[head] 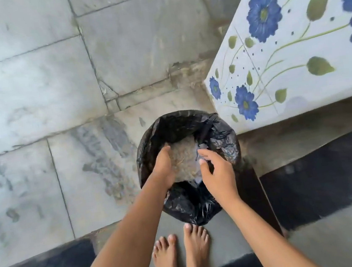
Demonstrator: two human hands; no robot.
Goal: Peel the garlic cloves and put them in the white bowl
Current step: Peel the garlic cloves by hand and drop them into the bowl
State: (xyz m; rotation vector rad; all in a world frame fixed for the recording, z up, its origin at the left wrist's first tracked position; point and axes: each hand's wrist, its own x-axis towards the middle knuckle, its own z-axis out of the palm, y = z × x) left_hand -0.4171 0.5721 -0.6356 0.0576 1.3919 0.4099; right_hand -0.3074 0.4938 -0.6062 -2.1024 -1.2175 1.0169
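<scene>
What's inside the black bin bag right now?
Inside the black bin bag lies a pale, papery heap, apparently peel scraps. The left hand and right hand reach over it, hiding its edges; whatever lies underneath cannot be seen.

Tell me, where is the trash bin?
The bin lined with a black bag stands on the floor at centre, beside the flowered table, just ahead of the bare feet.

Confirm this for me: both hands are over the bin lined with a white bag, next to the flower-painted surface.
Not quite: the bag lining the bin is black, not white, as the head view shows. The rest holds: the left hand and the right hand are over it, next to the flower-painted surface.
</scene>
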